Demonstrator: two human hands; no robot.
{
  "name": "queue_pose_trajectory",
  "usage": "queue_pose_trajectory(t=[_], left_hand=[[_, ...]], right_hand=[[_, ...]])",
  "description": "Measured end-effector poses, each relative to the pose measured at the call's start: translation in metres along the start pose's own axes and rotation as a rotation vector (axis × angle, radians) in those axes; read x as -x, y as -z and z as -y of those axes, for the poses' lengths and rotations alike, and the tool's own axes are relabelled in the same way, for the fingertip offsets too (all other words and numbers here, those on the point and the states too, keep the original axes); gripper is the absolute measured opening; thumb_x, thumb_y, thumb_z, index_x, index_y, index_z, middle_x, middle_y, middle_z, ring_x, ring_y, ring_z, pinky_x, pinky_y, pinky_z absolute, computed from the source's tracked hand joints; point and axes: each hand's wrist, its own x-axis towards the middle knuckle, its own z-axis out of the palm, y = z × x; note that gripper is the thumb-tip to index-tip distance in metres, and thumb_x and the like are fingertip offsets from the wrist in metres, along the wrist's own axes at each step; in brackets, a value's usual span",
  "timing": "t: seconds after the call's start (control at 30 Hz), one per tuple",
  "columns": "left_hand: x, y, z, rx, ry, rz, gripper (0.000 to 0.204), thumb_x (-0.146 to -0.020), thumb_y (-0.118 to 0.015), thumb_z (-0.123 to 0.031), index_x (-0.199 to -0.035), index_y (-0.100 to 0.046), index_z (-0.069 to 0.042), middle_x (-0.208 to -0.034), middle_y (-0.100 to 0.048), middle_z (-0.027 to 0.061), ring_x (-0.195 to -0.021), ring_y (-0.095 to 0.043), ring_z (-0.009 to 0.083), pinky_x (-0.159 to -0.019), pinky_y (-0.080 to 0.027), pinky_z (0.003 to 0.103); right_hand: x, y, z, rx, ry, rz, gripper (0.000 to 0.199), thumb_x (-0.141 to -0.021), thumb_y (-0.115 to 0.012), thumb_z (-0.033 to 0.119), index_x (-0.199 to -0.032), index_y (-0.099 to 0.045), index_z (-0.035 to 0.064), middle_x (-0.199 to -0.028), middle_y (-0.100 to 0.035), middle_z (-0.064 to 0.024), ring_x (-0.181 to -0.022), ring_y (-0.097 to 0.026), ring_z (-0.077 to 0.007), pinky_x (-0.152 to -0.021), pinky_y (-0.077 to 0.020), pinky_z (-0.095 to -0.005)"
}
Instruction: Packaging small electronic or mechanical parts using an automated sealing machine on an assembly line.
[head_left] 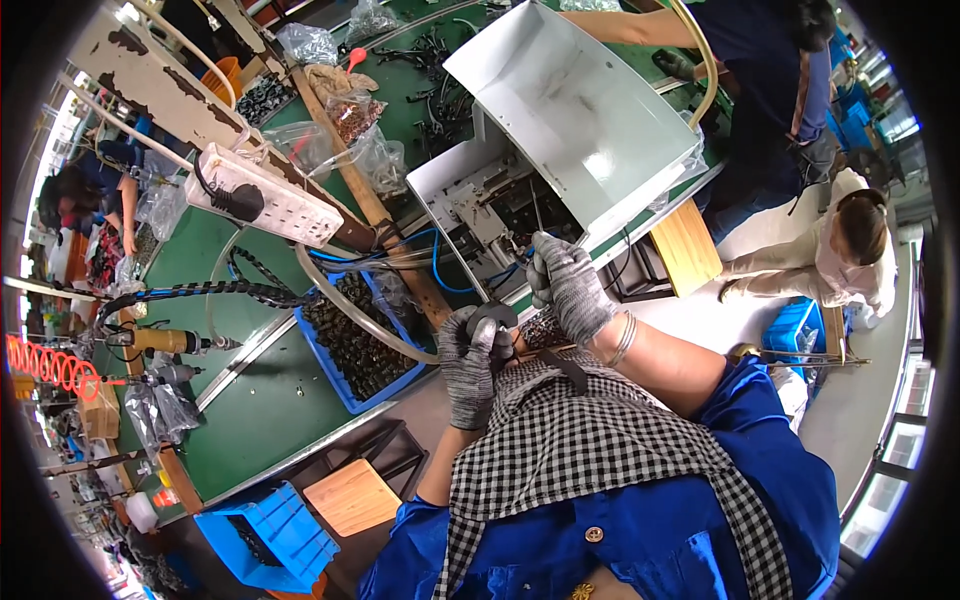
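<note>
Head view, left hand: the gloved left hand (468, 362) is closed around a small black part (493, 318), held just above the checked apron (590, 440).
Head view, right hand: the gloved right hand (568, 285) is curled at the front of the white machine (500, 205), fingers bent (whether anything is gripped cannot be told).
Head view, supply: a blue bin (352, 340) of dark parts is seen on the green bench (260, 420), left of the hands.
Head view, surroundings: a white hopper (575, 100), a power strip (262, 195) and bagged parts are noted beyond.
Progress: one part is judged in hand and not yet placed in the machine; the bin is far from emptied.
</note>
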Motion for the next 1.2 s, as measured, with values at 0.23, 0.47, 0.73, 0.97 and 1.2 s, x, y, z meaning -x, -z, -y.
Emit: queue_pose_trajectory(t=[0.23, 0.47, 0.73, 0.97, 1.2], left_hand=[[-0.004, 0.006, 0.004, -0.024, -0.026, 0.003, 0.025, -0.090, -0.059, -0.010, -0.112, -0.050, -0.003, -0.083, -0.062, 0.0102, -0.067, -0.062, 0.0164, -0.057, -0.051, 0.028], [-0.008, 0.011, 0.008, -0.079, -0.073, 0.033, 0.019, -0.091, -0.060, -0.013, -0.107, -0.053, -0.005, -0.087, -0.061, 0.0047, -0.069, -0.061, 0.0107, -0.059, -0.052, 0.023], [-0.008, 0.009, 0.004, -0.031, -0.039, 0.064, 0.019, -0.091, -0.059, -0.012, -0.107, -0.053, -0.004, -0.085, -0.060, 0.0038, -0.068, -0.060, 0.0103, -0.058, -0.052, 0.022], [-0.008, 0.011, 0.006, -0.041, -0.050, 0.047, 0.020, -0.091, -0.059, -0.010, -0.108, -0.051, -0.004, -0.089, -0.059, 0.0054, -0.069, -0.060, 0.0109, -0.058, -0.053, 0.023], [-0.006, 0.006, 0.003, -0.057, -0.046, 0.030, 0.022, -0.091, -0.059, -0.009, -0.110, -0.050, -0.004, -0.091, -0.058, 0.0064, -0.068, -0.060, 0.0114, -0.059, -0.054, 0.024]], right_hand=[[-0.009, 0.000, -0.013, -0.012, 0.069, -0.040, 0.036, -0.096, -0.051, 0.033, -0.068, -0.052, 0.0105, -0.054, -0.049, -0.0001, -0.041, -0.041, -0.0089, -0.040, -0.0354, -0.0231], [-0.003, -0.015, -0.013, -0.015, 0.097, -0.125, 0.038, -0.096, -0.051, 0.030, -0.064, -0.048, 0.0112, -0.051, -0.047, -0.0022, -0.039, -0.038, -0.0108, -0.039, -0.0337, -0.0253], [-0.007, -0.012, -0.018, 0.079, 0.132, -0.151, 0.039, -0.096, -0.050, 0.032, -0.064, -0.050, 0.0100, -0.050, -0.047, -0.0018, -0.038, -0.040, -0.0108, -0.038, -0.0341, -0.0246], [-0.006, -0.016, -0.015, 0.110, 0.099, -0.129, 0.040, -0.096, -0.050, 0.034, -0.064, -0.050, 0.0101, -0.051, -0.049, -0.0019, -0.038, -0.041, -0.0103, -0.038, -0.0351, -0.0246], [-0.004, -0.018, -0.013, 0.084, 0.089, -0.135, 0.039, -0.096, -0.050, 0.034, -0.065, -0.051, 0.0104, -0.051, -0.049, -0.0015, -0.038, -0.041, -0.0103, -0.038, -0.0356, -0.0246]])
